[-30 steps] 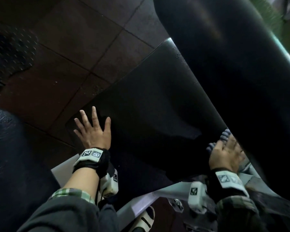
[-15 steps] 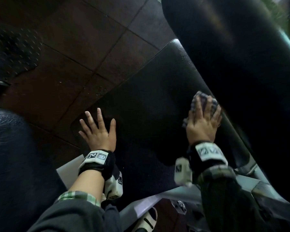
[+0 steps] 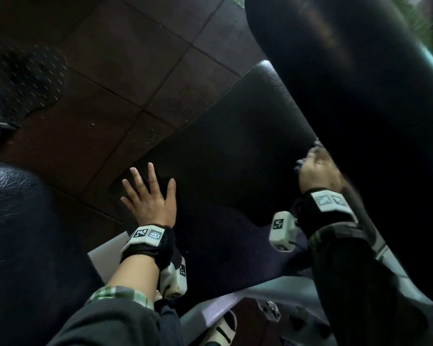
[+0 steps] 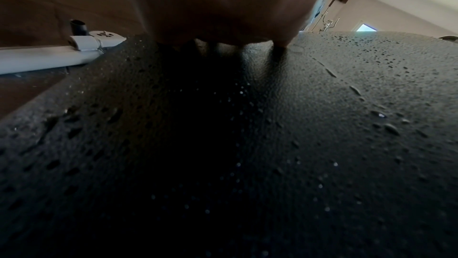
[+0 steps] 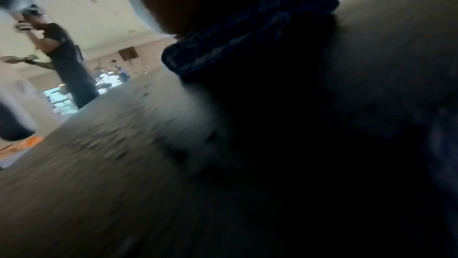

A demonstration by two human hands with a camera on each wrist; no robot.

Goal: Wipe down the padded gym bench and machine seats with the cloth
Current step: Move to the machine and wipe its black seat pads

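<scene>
A black padded machine seat point(image 3: 235, 146) slopes away below me, speckled with droplets in the left wrist view point(image 4: 322, 125). My left hand point(image 3: 150, 193) lies flat on its near left corner, fingers spread, holding nothing. My right hand point(image 3: 318, 171), blurred by motion, presses a blue checked cloth point(image 3: 301, 165) onto the seat's right edge, right under the big black back pad point(image 3: 360, 96). Its fingertips are partly hidden by that pad. The cloth point(image 5: 247, 33) shows bunched under the palm in the right wrist view.
Another black pad point(image 3: 23, 245) fills the lower left. White frame tubing point(image 3: 273, 288) runs under the seat, above my shoe point(image 3: 223, 328). Dark brown floor tiles point(image 3: 135, 58) lie beyond. A person point(image 5: 67, 56) stands far off in the room.
My right hand swept the cloth up the seat half a second ago and has now slid it back right, against the back pad. The left hand has stayed flat in place.
</scene>
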